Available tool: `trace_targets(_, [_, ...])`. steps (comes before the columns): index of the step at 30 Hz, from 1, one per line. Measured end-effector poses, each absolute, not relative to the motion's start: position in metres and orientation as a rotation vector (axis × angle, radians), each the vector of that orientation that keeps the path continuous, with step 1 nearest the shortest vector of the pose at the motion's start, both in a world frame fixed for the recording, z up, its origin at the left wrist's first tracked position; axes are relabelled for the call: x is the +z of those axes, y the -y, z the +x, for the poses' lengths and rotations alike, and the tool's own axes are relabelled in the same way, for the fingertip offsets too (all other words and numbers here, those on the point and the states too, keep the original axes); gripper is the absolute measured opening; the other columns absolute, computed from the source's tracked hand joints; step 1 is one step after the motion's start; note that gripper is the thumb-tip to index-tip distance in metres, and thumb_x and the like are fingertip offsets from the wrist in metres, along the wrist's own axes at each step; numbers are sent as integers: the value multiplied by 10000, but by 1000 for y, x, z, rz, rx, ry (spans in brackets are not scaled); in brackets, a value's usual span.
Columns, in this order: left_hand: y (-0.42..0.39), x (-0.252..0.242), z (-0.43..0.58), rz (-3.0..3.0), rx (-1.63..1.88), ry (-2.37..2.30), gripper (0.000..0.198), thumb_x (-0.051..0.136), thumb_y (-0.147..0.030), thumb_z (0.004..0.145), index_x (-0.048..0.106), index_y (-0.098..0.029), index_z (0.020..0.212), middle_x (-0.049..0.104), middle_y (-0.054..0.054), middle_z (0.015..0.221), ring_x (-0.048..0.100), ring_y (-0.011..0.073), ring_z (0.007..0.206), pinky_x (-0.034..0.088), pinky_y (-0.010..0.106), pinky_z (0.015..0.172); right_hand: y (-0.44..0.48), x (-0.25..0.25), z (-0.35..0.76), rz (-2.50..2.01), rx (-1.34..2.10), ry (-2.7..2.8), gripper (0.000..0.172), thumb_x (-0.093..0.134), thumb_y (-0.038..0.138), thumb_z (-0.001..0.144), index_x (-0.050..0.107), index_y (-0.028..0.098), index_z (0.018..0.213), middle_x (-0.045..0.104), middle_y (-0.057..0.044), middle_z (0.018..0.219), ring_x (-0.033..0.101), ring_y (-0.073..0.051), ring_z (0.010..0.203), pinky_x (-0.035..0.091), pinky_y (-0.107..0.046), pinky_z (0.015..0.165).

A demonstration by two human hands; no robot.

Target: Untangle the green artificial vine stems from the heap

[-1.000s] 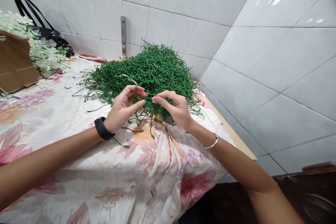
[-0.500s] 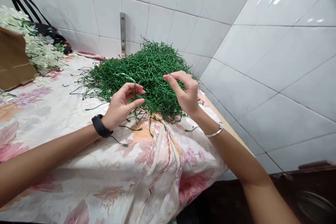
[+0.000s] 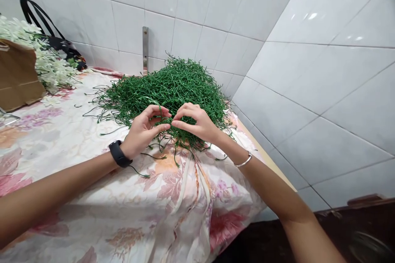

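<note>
A large heap of thin green artificial flower stems [image 3: 179, 82] lies in front of me, its strands tangled and some loose at the near side. My left hand [image 3: 145, 125], with a black band at the wrist, curls around a pale green stem [image 3: 153, 102] that passes behind its fingers. Close beside it, my right hand [image 3: 197, 121] is closed in a pinch, thumb and fingertips almost touching the left fingertips. What sits in that pinch is too small to make out against the green heap.
Under everything is a floral cloth [image 3: 101, 189], bunched at the front edge. White artificial flowers [image 3: 55, 68], a brown cardboard box [image 3: 20, 76] and a black-handled bag [image 3: 66, 49] stand at the left. White tiled walls [image 3: 203, 4] rise behind and to the right.
My right hand has come left and down from the heap to meet my left hand, which keeps its curl around the stem. The camera view has tilted slightly up.
</note>
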State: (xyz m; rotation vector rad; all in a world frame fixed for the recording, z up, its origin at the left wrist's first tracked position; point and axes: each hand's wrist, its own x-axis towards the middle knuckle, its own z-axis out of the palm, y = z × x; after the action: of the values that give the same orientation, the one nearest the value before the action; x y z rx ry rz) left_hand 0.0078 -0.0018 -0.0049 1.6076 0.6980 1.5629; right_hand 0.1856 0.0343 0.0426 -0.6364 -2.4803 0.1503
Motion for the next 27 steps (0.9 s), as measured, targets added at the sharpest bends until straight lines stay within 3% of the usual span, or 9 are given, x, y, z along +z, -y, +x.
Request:
trace_targets(9, [5,-4,8,1707,1499,-815,299,624,-179,706,490,-179,974,540,46,1005,522,154,962,416,301,870,-31,38,186,-634,26,2339,133,483,269,831,554,162,797,585,-21,828,516,-119,822,313,-298,784])
trace_targets(15, [7,-3,8,1697,1499,-955,242,653,-287,690,526,-174,862,557,23,868,528,137,805,438,272,744,-23,32,180,-527,-79,2325,80,467,224,838,517,163,823,607,-38,853,534,-128,833,343,-311,812])
trace_targets(20, [7,-3,8,1711,1521,-950,233,662,-277,683,526,-172,840,555,20,844,531,135,791,432,267,726,-25,29,179,-497,53,2345,42,422,155,853,458,174,842,608,-56,1017,530,-121,982,355,-306,887])
trace_targets(27, [9,-1,8,1747,1491,-933,182,642,-262,701,515,-168,793,544,6,793,516,121,749,413,244,684,-25,28,180,-447,-100,2381,75,388,139,849,446,177,820,510,-91,1190,420,-155,1156,340,-356,943])
